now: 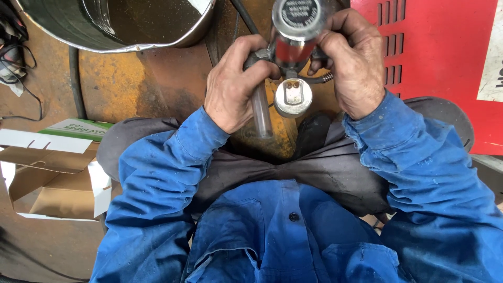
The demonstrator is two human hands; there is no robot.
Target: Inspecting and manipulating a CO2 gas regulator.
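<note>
Both of my hands hold a metal gas regulator [294,50] above my lap. It has a round black-topped knob, a shiny red-reflecting body and a small round gauge [293,97] hanging below. My left hand [234,84] grips the left side, where a clear tube [261,110] points down past my palm. My right hand [353,60] wraps the right side, near a ribbed hose fitting [326,78]. My sleeves are blue and my trousers are grey.
A large metal bucket [112,26] stands at the top left on a rusty orange surface [152,84]. An open cardboard box [50,173] lies at the left. A red vented machine casing [435,52] fills the top right. Black cables [76,78] run along the floor.
</note>
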